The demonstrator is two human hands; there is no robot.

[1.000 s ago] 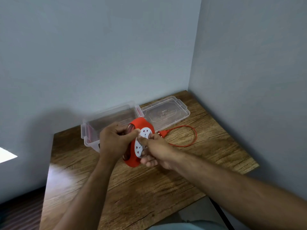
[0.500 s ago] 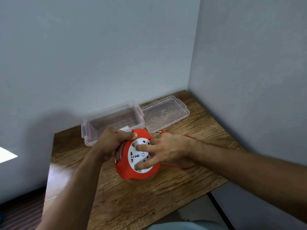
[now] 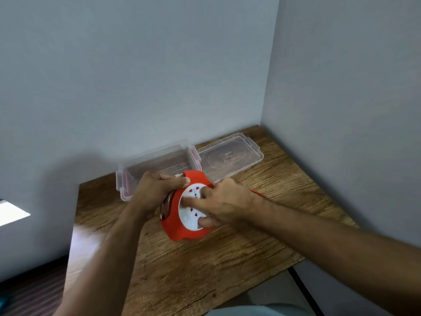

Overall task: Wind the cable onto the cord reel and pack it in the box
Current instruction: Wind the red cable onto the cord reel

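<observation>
Box [image 3: 159,163] behind reel [image 3: 180,226] (lid [image 3: 230,156] beside)

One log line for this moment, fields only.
phase: winding | left hand: gripping cord reel rim | right hand: fingers on white socket face | box: open, empty

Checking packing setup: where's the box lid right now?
In the head view the clear lid lies flat on the wooden table near the back right corner, just right of the open box.

Wooden table [image 3: 205,270], grey corner walls [image 3: 159,76]
</observation>
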